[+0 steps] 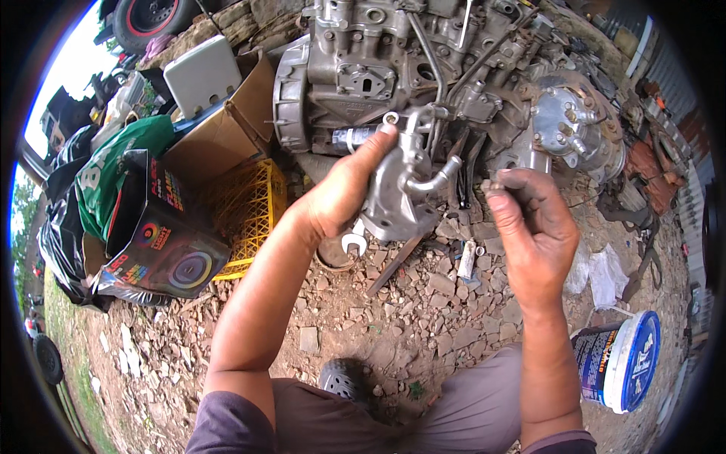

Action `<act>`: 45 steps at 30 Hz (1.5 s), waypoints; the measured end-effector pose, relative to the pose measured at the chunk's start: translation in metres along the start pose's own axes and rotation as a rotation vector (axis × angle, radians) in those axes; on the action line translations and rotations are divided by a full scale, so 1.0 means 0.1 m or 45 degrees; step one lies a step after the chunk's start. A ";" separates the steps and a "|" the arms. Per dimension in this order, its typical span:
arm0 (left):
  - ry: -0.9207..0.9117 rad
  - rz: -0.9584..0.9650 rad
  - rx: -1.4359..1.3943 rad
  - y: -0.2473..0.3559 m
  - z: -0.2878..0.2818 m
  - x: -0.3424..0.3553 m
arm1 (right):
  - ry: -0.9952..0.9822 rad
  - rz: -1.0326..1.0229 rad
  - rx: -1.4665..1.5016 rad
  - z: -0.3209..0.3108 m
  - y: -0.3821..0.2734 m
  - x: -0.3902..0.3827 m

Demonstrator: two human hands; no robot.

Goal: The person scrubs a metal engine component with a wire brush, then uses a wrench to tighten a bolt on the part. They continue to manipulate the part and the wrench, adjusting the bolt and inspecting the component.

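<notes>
Dark sleeves [234, 424] and grey trousers [325, 416] sit closest to my lens, a perforated shoe [340, 378] showing below on the rubble. From my remote seat I see the two hands apart. The left hand [340, 189] is clamped on a grey metal housing [401, 197] with pipe stubs, holding it up in front of the engine block [355, 45]. The right hand [537, 234], well to its right, has thumb and index finger pinched around a small dull piece [491, 186]; I cannot tell what it is. I make out an open-ended wrench [353, 242] below the housing and a white tube [466, 259] on the stones between the hands. To the left stands a yellow crate [261, 227]; at lower right, a tilted bucket with a blue lid [645, 362].
</notes>
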State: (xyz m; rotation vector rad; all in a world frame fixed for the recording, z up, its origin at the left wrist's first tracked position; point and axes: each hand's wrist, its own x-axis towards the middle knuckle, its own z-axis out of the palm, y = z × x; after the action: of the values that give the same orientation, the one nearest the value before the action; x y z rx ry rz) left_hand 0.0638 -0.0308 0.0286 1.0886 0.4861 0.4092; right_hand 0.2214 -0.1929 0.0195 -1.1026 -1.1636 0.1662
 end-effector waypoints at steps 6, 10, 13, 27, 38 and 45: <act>-0.074 0.168 0.414 -0.10 0.28 0.13 | 0.090 -0.097 -0.358 0.05 0.06 0.02; 0.123 -0.013 0.427 -0.14 0.44 0.11 | 0.092 -0.105 -0.571 0.00 0.11 0.03; 0.159 -0.030 0.384 -0.17 0.53 0.10 | 0.111 -0.035 -0.515 -0.02 0.12 0.02; 0.125 0.124 0.533 -0.30 0.45 0.22 | 0.105 0.089 -0.410 -0.11 0.20 0.06; 0.185 0.239 0.709 -0.35 0.44 0.22 | 0.043 -0.013 -0.609 -0.11 0.22 0.07; 0.186 0.267 0.764 -0.38 0.44 0.23 | 0.053 -0.029 -0.685 -0.11 0.27 0.06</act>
State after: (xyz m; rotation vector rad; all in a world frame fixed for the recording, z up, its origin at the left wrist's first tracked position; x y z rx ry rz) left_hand 0.1103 -0.0661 0.0063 1.7072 0.6477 0.5472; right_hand 0.2437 -0.1822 0.0031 -1.5527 -1.2158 -0.2009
